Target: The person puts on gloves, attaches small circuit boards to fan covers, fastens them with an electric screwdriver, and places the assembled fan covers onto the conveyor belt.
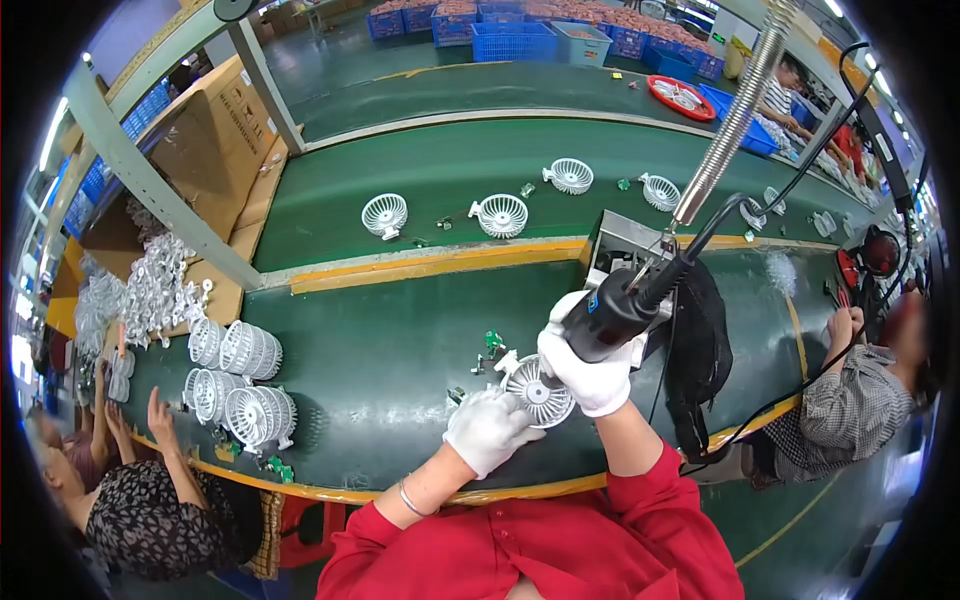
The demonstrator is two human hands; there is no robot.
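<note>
My right hand point(588, 372), in a white glove, is wrapped round a black electric screwdriver point(606, 318) that hangs from a coiled spring point(735, 115). The tool tilts down over a white round fan housing point(540, 392) with radial ribs, lying on the green bench. Whether its tip touches the housing is hidden by my hand. My left hand point(490, 432), also gloved, presses against the housing's lower left side with its fingers closed on the rim. Small green circuit boards point(493, 340) lie just beyond and left of the housing.
Stacked white fan housings point(258, 415) stand at the left of the bench. Behind runs a green conveyor point(440, 170) carrying more housings. A metal box point(625, 240) and a black bag point(698, 350) sit right of my hands. Co-workers sit at both sides.
</note>
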